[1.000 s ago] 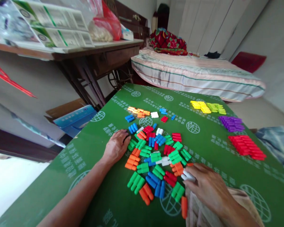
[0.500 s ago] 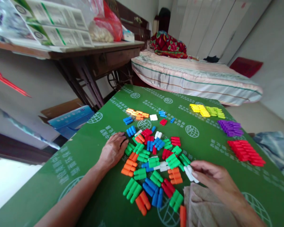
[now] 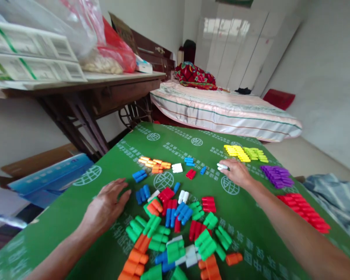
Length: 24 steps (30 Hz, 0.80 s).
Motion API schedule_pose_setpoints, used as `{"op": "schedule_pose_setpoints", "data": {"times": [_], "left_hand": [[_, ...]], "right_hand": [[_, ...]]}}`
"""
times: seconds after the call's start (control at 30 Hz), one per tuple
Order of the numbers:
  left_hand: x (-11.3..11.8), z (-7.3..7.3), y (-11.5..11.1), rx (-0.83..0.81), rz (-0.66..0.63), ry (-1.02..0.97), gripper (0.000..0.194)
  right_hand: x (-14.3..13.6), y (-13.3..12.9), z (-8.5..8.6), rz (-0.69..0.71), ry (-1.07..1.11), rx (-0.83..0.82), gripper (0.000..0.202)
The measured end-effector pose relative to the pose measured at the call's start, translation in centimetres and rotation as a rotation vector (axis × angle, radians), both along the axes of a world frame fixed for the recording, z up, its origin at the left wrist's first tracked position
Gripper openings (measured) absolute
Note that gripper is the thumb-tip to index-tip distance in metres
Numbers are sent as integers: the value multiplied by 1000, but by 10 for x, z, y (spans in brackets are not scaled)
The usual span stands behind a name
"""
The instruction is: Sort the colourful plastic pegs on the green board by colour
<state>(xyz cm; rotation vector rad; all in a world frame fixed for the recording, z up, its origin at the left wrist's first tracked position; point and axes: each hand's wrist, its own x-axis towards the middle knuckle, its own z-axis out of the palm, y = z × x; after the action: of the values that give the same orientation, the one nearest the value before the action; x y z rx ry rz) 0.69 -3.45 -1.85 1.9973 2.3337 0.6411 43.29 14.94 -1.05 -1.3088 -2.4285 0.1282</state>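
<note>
My right hand (image 3: 236, 171) reaches over the far right of the green table (image 3: 251, 217) and pinches a white bullet-shaped building block (image 3: 222, 166) between thumb and fingers. My left hand (image 3: 107, 200) lies over the table's left side, holding nothing, with fingers apart. Just right of it is a blue block (image 3: 142, 194), at the edge of a loose mixed pile with green blocks (image 3: 205, 244), red blocks (image 3: 209, 204) and orange blocks (image 3: 135, 261). Ahead of the pile, another white block (image 3: 177, 168) lies between orange blocks (image 3: 155, 165) and a small blue block (image 3: 189, 161).
Along the right edge lie grouped yellow blocks (image 3: 237, 153), lime blocks (image 3: 255, 154), purple blocks (image 3: 276, 177) and red blocks (image 3: 305, 212). A sewing-machine table (image 3: 119, 87) with boxes and bags stands at left, a bed (image 3: 221, 105) beyond.
My right hand has carried the white block from the pile's near right side toward the table's far side. My left hand has drawn back left from the pile. The view has tilted upward.
</note>
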Motion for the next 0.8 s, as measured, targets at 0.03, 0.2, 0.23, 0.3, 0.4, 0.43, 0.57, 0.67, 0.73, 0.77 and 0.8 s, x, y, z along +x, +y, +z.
{"op": "schedule_pose_setpoints", "data": {"times": [0.03,0.2,0.23,0.3,0.4,0.43,0.57,0.67,0.73,0.77,0.8], "left_hand": [[-6,-2,10,9,26,32,62],[-19,-7,55,0,132,189,63],[-18,-8,61,-7,152,206,62],[-16,-8,67,-19,183,222,63],[-14,-11,67,-31,195,232,66],[-14,-12,67,-33,191,233,66],[-10,-12,64,-46,190,279,63],[-6,-9,63,-68,204,307,63],[-4,-8,63,-69,203,296,61],[-3,-8,62,-69,201,291,60],[-2,-8,62,-70,199,288,59]], "right_hand": [[-4,13,-1,-4,-65,3,22],[-14,67,-7,-39,-208,-32,27],[-14,75,-8,-40,-212,-33,29],[-14,89,-9,-42,-227,-35,33],[-12,106,-10,-51,-245,-32,39],[-12,110,-10,-54,-250,-31,40],[-12,123,-11,-68,-266,-24,46],[-15,127,-11,-89,-274,-15,49],[-16,129,-10,-105,-278,-14,50],[-17,129,-9,-113,-281,-15,50],[-17,129,-8,-122,-285,-17,49]]}}
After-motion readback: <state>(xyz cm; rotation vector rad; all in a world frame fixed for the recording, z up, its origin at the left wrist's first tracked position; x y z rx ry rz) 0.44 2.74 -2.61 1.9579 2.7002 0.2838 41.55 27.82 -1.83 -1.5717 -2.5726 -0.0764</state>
